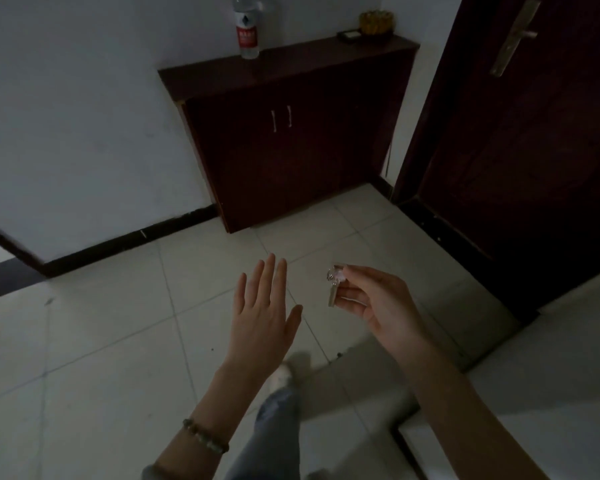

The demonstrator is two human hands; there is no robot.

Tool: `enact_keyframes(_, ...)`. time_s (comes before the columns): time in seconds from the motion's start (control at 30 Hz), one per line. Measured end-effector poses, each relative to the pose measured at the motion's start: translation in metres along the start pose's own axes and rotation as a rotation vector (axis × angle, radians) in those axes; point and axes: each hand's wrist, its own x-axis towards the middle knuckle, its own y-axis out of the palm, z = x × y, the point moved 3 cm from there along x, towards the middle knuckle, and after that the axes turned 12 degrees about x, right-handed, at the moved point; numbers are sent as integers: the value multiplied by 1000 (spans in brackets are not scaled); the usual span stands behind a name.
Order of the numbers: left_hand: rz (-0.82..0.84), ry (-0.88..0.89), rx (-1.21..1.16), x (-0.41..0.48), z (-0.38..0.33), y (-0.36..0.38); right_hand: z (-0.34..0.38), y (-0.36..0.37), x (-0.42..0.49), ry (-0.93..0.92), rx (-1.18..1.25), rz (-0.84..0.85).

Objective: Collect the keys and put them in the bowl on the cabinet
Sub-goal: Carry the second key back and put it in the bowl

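My right hand (374, 303) pinches a small bunch of silver keys (334, 284) between thumb and fingers, held in the air above the tiled floor. To its left my left hand (262, 306) is flat with fingers spread, holding nothing. Ahead stands a dark wooden cabinet (291, 147) against the white wall. On the right end of its top sits a yellowish bowl (376, 22), far from both hands.
A clear plastic bottle (247, 29) with a red label stands on the cabinet top's left part, and a small dark flat box (350, 36) lies beside the bowl. A dark door (520, 140) with a metal handle is on the right. My leg and shoe (281, 393) show below.
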Motion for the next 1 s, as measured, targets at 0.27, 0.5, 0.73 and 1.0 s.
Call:
enact_keyframes(0.27,-19,52,-39,166,20,37,46,16,154,-39,15,-53)
enact_keyframes(0.5,-65,154,-73,329,24,50,110,33,291,-90,13,-69)
enact_keyframes(0.73,-68,222,-100,455,11,78,153,25,400,-109,66,-159)
enact_keyframes(1.0,-61,211,-120,604,-28,125,212,-13,540,-112,56,-186)
